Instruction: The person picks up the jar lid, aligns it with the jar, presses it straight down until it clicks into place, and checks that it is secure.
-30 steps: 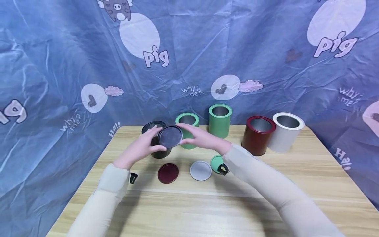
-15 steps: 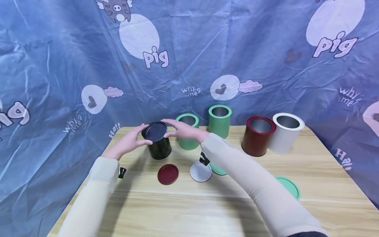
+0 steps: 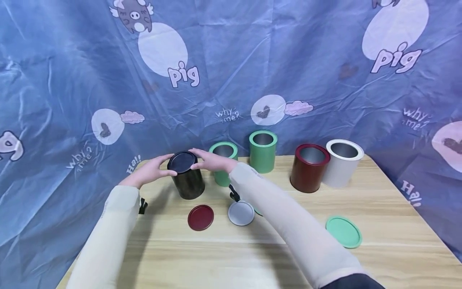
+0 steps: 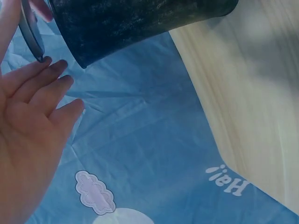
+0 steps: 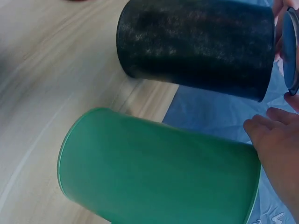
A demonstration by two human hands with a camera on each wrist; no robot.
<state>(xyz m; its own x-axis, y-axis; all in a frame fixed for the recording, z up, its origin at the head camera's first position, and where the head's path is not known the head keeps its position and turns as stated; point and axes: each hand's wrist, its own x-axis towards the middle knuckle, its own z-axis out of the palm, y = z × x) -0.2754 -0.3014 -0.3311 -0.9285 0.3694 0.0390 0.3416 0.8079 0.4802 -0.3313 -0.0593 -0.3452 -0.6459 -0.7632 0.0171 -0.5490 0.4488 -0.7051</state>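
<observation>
Both hands hold a black round lid by its rim. The left hand grips its left side, and the right hand grips the right side. Below it stands a black can, upright on the table. From the left wrist view, the lid hangs just above the can's rim, with a gap between them. The right wrist view also has the lid apart from the black can. The can's mouth is hidden under the lid in the head view.
A green can stands close beside the right hand, and another green can behind it. Further right are a dark red can and a white can. Lids lie in front: red, white, green.
Both hands have carried the black lid left, from beside the black can to over its mouth. The right forearm moved left, uncovering a green lid at the right. The head view has shifted slightly.
</observation>
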